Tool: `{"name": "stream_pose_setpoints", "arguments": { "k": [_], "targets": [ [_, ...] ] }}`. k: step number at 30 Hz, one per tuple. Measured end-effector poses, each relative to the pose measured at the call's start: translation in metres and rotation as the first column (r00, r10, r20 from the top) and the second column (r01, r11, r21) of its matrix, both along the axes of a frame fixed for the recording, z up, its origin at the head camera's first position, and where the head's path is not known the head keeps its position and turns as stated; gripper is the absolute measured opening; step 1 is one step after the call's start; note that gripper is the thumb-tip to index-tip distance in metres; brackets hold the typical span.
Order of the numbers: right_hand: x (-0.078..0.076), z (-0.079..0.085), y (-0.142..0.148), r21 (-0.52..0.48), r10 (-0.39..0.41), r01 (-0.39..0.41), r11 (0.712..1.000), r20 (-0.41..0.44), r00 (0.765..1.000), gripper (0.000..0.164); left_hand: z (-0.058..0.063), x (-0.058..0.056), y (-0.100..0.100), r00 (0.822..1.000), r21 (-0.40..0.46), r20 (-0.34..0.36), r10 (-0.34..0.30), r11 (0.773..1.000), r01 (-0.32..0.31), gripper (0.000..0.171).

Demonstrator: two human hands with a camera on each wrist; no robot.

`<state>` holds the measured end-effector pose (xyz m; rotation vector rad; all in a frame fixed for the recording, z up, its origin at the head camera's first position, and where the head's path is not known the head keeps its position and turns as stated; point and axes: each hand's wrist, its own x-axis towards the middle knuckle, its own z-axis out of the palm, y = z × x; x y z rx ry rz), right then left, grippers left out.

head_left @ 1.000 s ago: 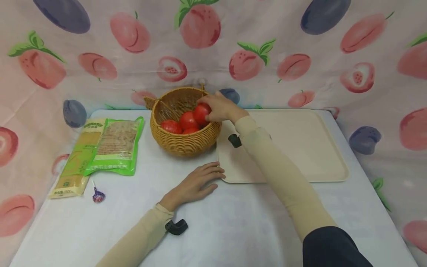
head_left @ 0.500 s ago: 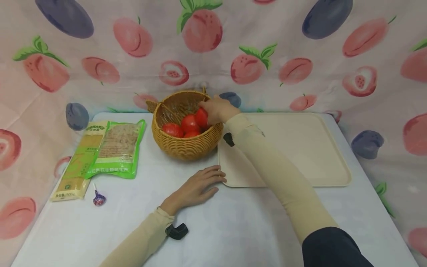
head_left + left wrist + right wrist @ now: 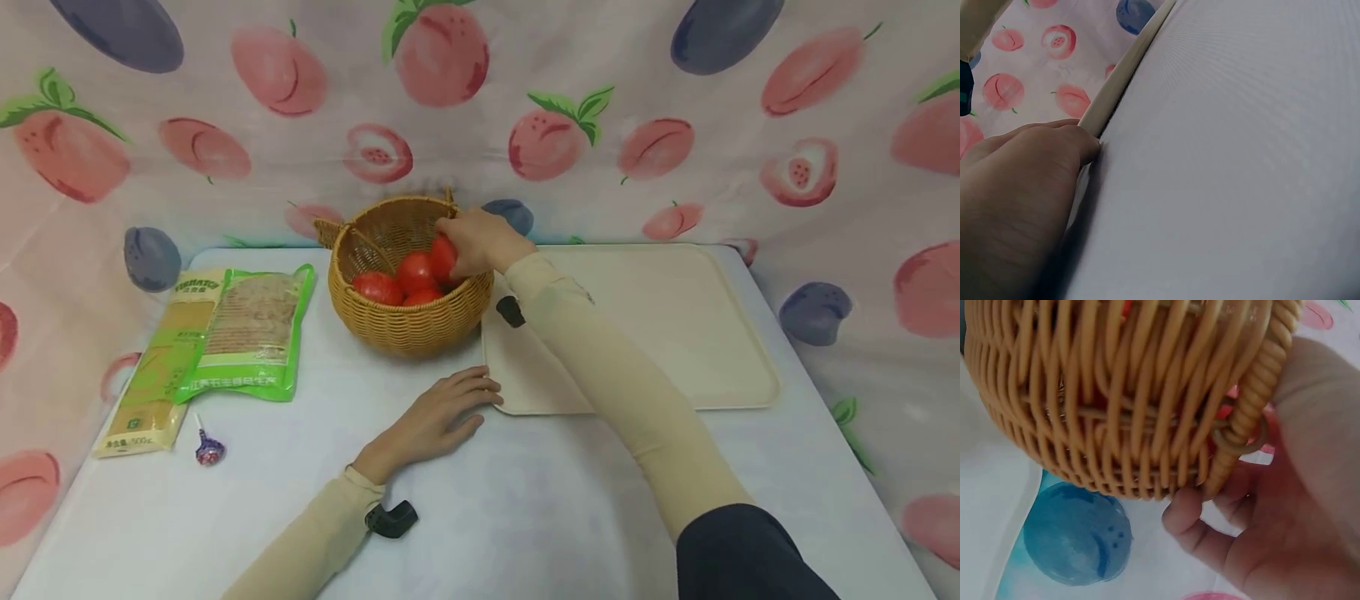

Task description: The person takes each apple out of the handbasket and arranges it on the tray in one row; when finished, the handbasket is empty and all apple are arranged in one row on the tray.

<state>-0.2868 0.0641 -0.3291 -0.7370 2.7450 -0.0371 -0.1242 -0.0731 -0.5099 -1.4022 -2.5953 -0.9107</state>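
Observation:
My right hand (image 3: 480,243) reaches over the right rim of a woven wicker basket (image 3: 408,329) and grips a round red fruit (image 3: 443,257) just inside it. Its exact kind cannot be told. Several more glossy red fruits (image 3: 377,287) lie in the basket. In the right wrist view, the basket's weave (image 3: 1116,400) hides most of the fruit, and some of the right hand's fingers (image 3: 1197,531) show past the rim. My left hand (image 3: 435,421) lies palm down with relaxed fingers, the fingertips touching the near left corner of a cream tray (image 3: 697,333).
A green-edged packet (image 3: 251,329) overlaps a long yellow packet (image 3: 138,421) on the left side of the white-covered table. A lollipop in purple wrapping (image 3: 209,452) lies below them. A fruit-patterned cloth (image 3: 585,50) hangs behind the table.
My right hand has moved slightly left and down into the basket with the red fruit. The left hand stays by the tray corner. The head view has shifted a little.

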Motion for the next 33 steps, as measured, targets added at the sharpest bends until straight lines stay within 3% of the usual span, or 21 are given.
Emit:
{"name": "stream_pose_setpoints", "arguments": {
  "k": [7,11,14,20,26,33],
  "targets": [
    [0.0,-0.006,0.007,-0.164,-0.026,0.02,0.986,-0.036,0.999,0.068,0.002,-0.002,-0.001,1.0,-0.009,0.007,0.001,1.0,-0.001,0.033],
    [0.002,-0.01,0.009,-0.327,-0.044,0.035,0.944,-0.021,0.999,0.075,0.002,0.0,-0.004,1.0,-0.013,0.011,0.02,1.0,-0.02,0.033],
    [0.004,-0.015,0.012,-0.448,-0.077,0.075,0.891,0.014,0.997,0.079,0.002,0.0,-0.005,1.0,-0.004,0.021,0.019,1.0,-0.019,0.033],
    [0.011,-0.023,0.024,-0.641,-0.124,0.149,0.752,0.084,0.989,0.075,0.0,-0.003,0.001,1.0,0.007,0.023,0.007,1.0,-0.007,0.033],
    [0.017,-0.026,0.028,-0.73,-0.131,0.152,0.667,0.086,0.988,0.071,0.001,-0.001,0.002,1.0,-0.008,0.027,0.015,1.0,-0.015,0.032],
    [0.022,-0.032,0.037,-0.858,-0.131,0.148,0.493,0.095,0.987,0.065,0.004,0.003,-0.001,1.0,-0.004,0.024,0.019,1.0,-0.019,0.032]
  ]
}}
